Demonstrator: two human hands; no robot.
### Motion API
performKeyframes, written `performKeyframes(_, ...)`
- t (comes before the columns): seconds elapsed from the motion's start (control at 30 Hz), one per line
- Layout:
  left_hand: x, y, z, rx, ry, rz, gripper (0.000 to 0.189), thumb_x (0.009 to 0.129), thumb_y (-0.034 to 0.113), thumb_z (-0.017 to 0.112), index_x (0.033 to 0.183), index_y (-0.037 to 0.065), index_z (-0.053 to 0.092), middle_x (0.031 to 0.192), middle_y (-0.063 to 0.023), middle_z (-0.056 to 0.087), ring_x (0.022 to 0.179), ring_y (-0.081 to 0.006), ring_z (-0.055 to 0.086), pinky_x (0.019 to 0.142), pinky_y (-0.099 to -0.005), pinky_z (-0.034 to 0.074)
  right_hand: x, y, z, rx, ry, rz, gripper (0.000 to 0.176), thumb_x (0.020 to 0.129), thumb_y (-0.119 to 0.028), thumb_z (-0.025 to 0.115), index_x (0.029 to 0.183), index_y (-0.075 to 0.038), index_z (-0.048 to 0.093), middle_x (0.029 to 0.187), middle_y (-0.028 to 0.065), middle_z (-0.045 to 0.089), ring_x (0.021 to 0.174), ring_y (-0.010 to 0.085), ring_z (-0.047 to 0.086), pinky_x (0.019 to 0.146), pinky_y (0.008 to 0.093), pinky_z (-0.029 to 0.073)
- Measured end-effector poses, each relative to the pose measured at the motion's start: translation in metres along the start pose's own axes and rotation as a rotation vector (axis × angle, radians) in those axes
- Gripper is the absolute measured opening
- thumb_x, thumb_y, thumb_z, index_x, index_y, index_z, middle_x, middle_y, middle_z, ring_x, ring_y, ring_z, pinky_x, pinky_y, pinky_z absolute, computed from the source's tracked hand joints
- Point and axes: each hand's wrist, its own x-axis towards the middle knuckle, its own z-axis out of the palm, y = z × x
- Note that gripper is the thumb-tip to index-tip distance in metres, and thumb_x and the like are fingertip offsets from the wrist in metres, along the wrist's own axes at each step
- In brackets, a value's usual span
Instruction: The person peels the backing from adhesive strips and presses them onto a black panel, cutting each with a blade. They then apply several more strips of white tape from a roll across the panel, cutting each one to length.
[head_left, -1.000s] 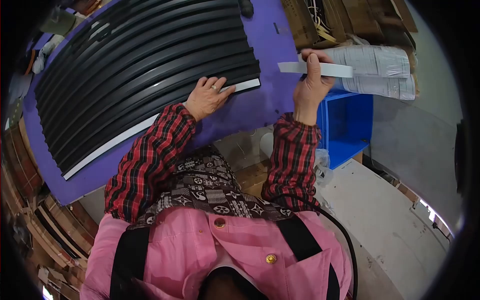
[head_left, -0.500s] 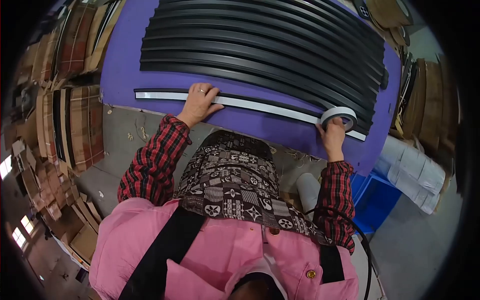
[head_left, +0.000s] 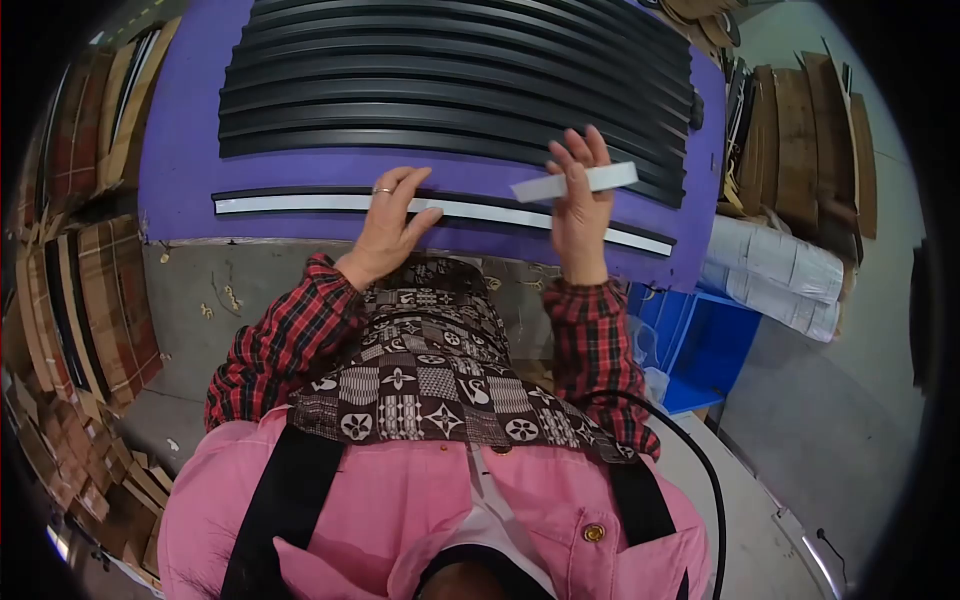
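Observation:
A long black strip [head_left: 480, 210] with a white band along its face lies near the front edge of the purple table. My left hand [head_left: 390, 220] is over its left half, thumb and fingers spread apart across it. Whether those fingers press on the strip is hard to tell. Above the strip's right part, my right hand [head_left: 580, 215] is raised with the palm turned up. Between its thumb and fingers is a roll of white tape [head_left: 612, 177], seen nearly edge-on, with a pointed end sticking out to the left.
Several black ribbed strips [head_left: 430, 100] lie side by side across the purple table [head_left: 180, 130]. Wrapped silver bundles [head_left: 780, 260] and a blue bin [head_left: 715, 345] stand at the right. Cardboard-wrapped stacks [head_left: 115, 290] line the left side. A black cable [head_left: 705, 450] hangs beside my right arm.
My right hand has lifted the tape roll off the strip's right end and moved left, turning the roll edge-on. My left hand stays over the strip. The view has shifted.

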Motion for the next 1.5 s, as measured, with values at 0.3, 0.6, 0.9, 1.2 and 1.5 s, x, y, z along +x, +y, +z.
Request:
performKeyframes(0.3, 0.017, 0.028, -0.011, -1.074, 0.099, -0.585, 0.015, 0.083, 0.014, 0.051, 0.09, 0.002, 0.055, 0.067, -0.0001, 0.053, 0.059, -0.0072, 0.049, 0.057, -0.0197, 0.042, -0.006, 0.034, 0.05, 0.255, -0.12, -0.036, 0.066, 0.077, -0.037, 0.056, 0.129, -0.018, 0.02, 0.117, 0.0114, 0.039, 0.103, 0.0241, 0.044, 0.085, 0.0343, 0.038)
performKeyframes(0.6, -0.012, -0.143, -0.213, -0.222, 0.253, -0.865, 0.021, 0.08, 0.015, 0.055, 0.093, -0.001, 0.058, 0.068, 0.001, 0.053, 0.059, -0.0059, 0.047, 0.054, -0.0196, 0.039, 0.033, 0.032, -0.102, -0.372, 0.075, -0.01, 0.047, 0.078, -0.017, 0.056, 0.12, -0.008, 0.038, 0.099, 0.0127, 0.053, 0.09, 0.0202, 0.052, 0.085, 0.0308, 0.04)
performKeyframes(0.9, 0.021, -0.171, -0.208, -0.098, 0.345, -0.829, 0.016, 0.072, 0.01, 0.062, 0.082, -0.001, 0.058, 0.066, 0.0003, 0.054, 0.057, -0.0066, 0.046, 0.052, -0.0192, 0.037, 0.064, 0.044, -0.107, -1.482, 0.016, -0.022, 0.036, 0.068, -0.034, 0.067, 0.08, -0.003, 0.056, 0.075, 0.0065, 0.055, 0.068, 0.018, 0.052, 0.065, 0.0288, 0.041)
performKeyframes(1.2, 0.008, -0.223, -0.221, 0.104, 0.349, -0.62, 0.016, 0.072, 0.015, 0.064, 0.081, 0.003, 0.06, 0.07, 0.0014, 0.055, 0.063, -0.0058, 0.047, 0.057, -0.019, 0.038, 0.063, 0.058, -0.111, -1.735, -0.014, -0.221, 0.038, 0.064, -0.041, 0.065, 0.079, -0.008, 0.053, 0.082, 0.0102, 0.052, 0.081, 0.0282, 0.05, 0.069, 0.0377, 0.041)
performKeyframes(1.5, 0.053, -0.111, -0.096, 0.654, 0.157, -0.134, 0.019, 0.077, 0.017, 0.054, 0.09, 0.003, 0.055, 0.083, -0.0132, 0.057, 0.077, -0.028, 0.055, 0.066, -0.0348, 0.044, 0.058, 0.061, -0.09, -1.704, 0.069, -0.249, 0.039, 0.059, -0.04, 0.069, 0.076, -0.008, 0.053, 0.078, 0.0075, 0.049, 0.075, 0.0259, 0.047, 0.063, 0.0362, 0.041)
